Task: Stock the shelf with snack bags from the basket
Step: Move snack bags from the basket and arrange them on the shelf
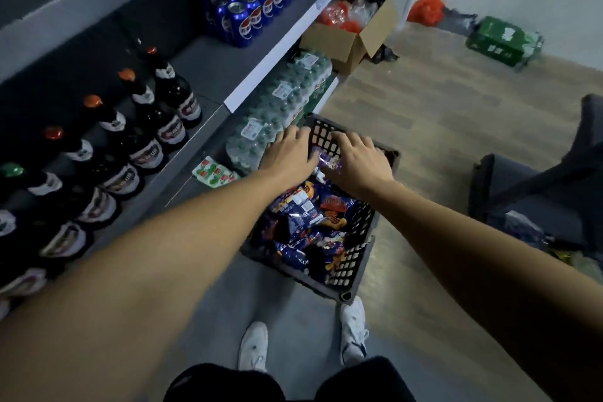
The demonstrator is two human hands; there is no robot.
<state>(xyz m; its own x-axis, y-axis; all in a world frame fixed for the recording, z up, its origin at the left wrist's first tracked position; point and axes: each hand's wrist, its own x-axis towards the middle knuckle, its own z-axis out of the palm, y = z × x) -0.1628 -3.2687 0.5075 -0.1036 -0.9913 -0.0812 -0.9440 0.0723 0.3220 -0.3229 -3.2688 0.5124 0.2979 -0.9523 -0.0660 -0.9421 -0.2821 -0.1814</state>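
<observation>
Both hands reach into the floor basket (354, 258): left hand (288, 153) and right hand (355, 158) together grasp one snack bag (328, 160), lifting it for shelving.

Floor (440, 127) carries black basket (350, 266) under both hands; water packs (284, 108) just left of them, cardboard box (352, 39) beyond, green pack (499, 41) far right.

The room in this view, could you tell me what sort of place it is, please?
Probably a small shop or its stockroom: a shelf carries soda cans and dark bottles, with wrapped water-bottle packs below.
</observation>
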